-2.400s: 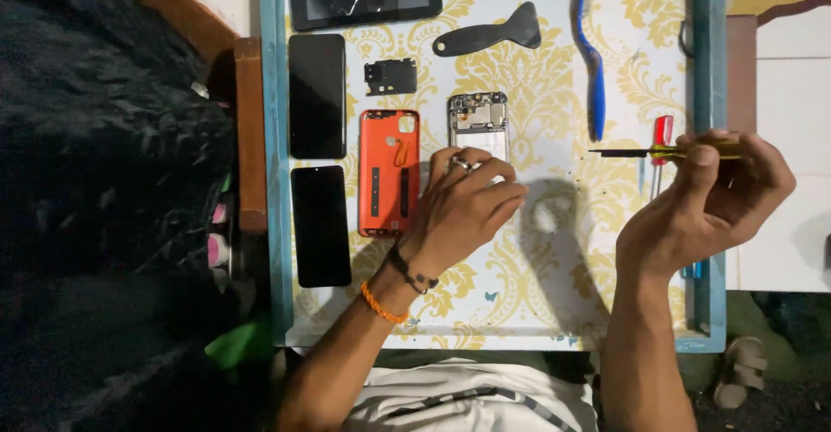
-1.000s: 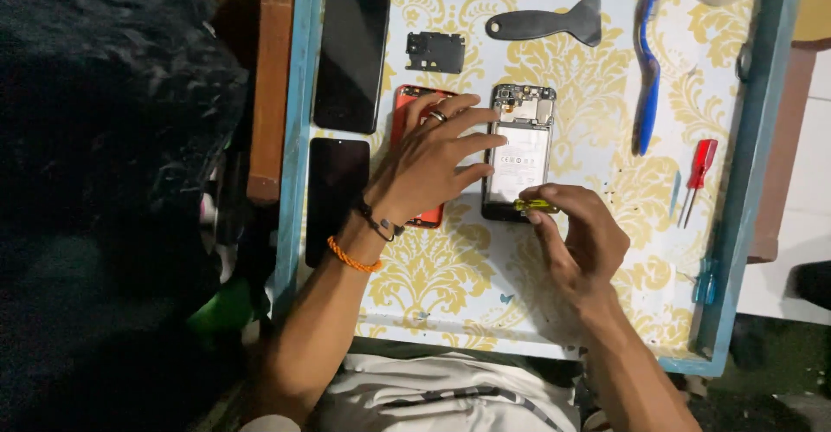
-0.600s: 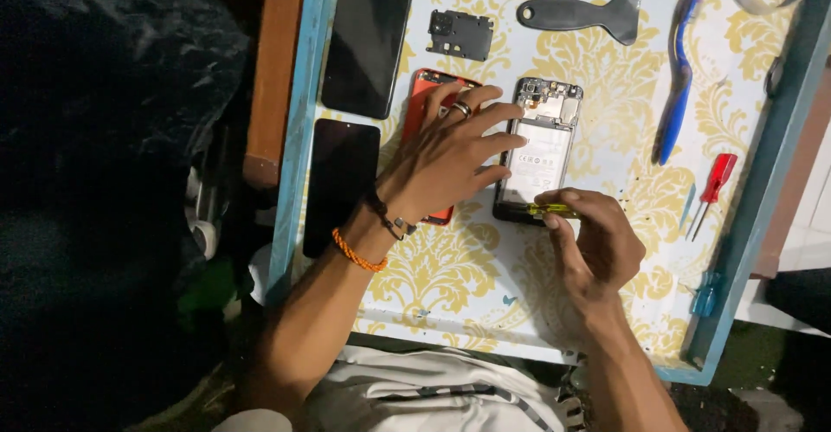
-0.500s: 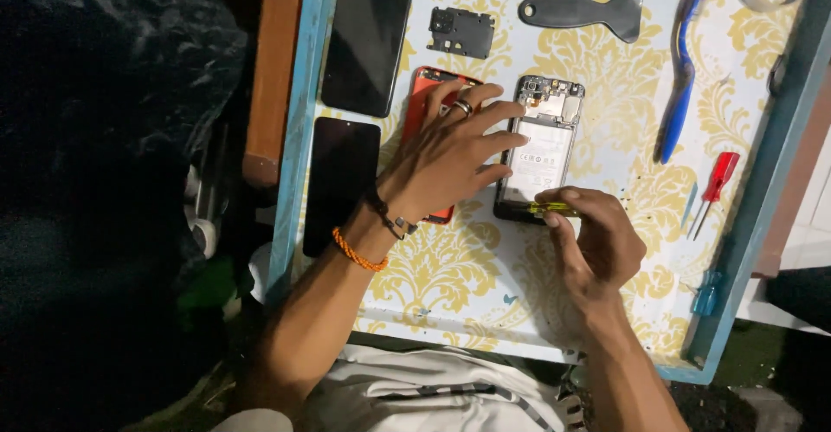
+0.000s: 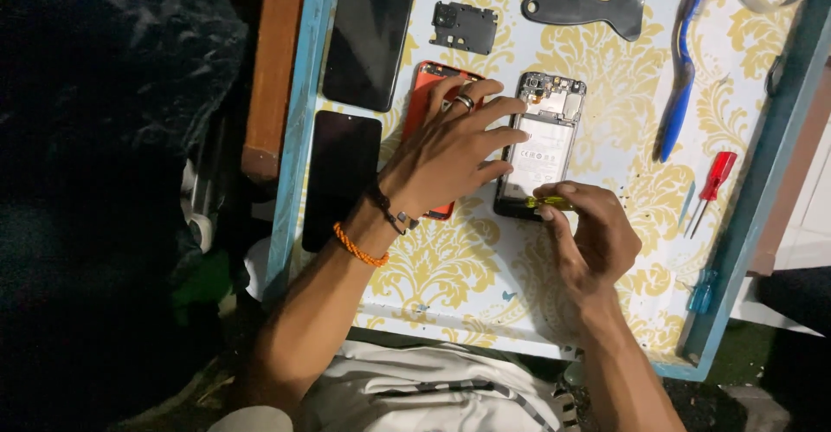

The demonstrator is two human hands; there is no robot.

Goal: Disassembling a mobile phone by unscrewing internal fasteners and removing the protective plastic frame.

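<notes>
While the left hand point(image 5: 450, 159) lay flat, fingers spread across the opened phone point(image 5: 541, 142) and orange case point(image 5: 426, 94), the right hand point(image 5: 593, 233) pinched a yellow screwdriver point(image 5: 547, 202) at the phone's lower end on the patterned table point(image 5: 467, 267).

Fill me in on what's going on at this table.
A person is working on an opened phone lying on a patterned table. The left hand steadies it, resting partly on an orange back cover. The right hand holds a yellow-handled screwdriver at the phone's lower edge.
</notes>
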